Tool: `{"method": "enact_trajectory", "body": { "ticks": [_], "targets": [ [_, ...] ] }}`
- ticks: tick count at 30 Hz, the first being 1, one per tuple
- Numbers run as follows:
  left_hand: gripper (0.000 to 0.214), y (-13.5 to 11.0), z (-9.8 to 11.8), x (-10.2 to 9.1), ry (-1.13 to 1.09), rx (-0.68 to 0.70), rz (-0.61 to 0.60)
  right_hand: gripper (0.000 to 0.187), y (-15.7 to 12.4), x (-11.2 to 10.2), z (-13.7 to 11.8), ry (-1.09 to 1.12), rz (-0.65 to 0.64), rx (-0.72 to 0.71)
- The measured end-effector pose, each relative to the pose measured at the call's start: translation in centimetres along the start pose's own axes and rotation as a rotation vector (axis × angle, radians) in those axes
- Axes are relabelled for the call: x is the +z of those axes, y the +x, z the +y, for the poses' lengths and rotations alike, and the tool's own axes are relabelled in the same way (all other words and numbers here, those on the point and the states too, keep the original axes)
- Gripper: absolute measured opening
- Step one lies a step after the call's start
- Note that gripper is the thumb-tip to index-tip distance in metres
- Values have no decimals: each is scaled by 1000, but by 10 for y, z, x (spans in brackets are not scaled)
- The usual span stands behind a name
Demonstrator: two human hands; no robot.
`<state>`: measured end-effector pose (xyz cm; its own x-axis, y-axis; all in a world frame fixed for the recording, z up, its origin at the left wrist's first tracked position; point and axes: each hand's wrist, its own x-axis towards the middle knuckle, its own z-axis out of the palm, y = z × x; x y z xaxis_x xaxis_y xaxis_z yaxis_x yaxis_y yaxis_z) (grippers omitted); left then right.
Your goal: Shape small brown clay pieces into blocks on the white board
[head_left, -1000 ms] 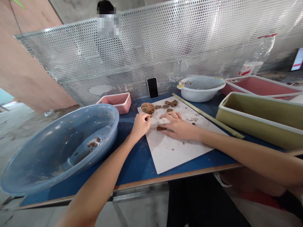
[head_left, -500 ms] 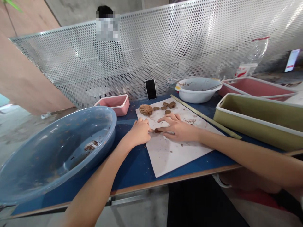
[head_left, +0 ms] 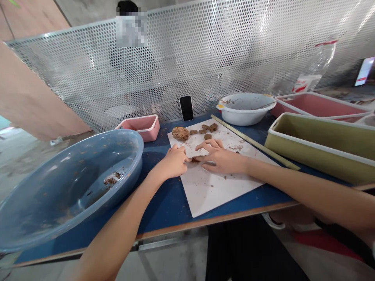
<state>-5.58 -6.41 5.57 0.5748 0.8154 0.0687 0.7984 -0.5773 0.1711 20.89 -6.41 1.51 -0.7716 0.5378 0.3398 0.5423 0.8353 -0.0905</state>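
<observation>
A small dark-brown piece of clay (head_left: 195,159) lies on a white board (head_left: 202,195) between my two hands. My left hand (head_left: 175,161), its fingers curled, meets the left end of this piece with its fingertips. Over the right end, my right hand (head_left: 218,157) has its fingers spread, the index finger resting on the clay. Beyond the hands sit a rough tan lump of clay (head_left: 180,133) and several small cut blocks, one of them a brown block (head_left: 208,137). Crumbs are scattered across the board.
A large blue basin (head_left: 129,134) with wet brown residue stands left. Behind are a small pink tub (head_left: 150,132), a phone (head_left: 186,108) and a white basin (head_left: 243,117). A thin strip (head_left: 254,142) and an olive trough (head_left: 307,156) lie right. A perforated metal screen (head_left: 187,58) closes the back.
The view has shifted slightly. Both hands stay around the same piece of clay, with almost no movement visible.
</observation>
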Motion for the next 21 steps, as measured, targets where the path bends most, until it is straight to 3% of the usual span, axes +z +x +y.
{"method": "enact_trajectory", "body": {
  "ticks": [9,12,17,21],
  "targets": [
    [41,4,-4,3,-6,-71,130,41,7,0,-8,-2,6,45],
    [41,8,-8,7,-27,-92,171,35,13,6,-8,41,28,85],
    [44,15,-12,13,-47,-175,276,18,30,22,-6,150,134,282],
    [44,18,-14,17,-54,-206,293,12,39,28,-4,114,168,274]
  ]
}}
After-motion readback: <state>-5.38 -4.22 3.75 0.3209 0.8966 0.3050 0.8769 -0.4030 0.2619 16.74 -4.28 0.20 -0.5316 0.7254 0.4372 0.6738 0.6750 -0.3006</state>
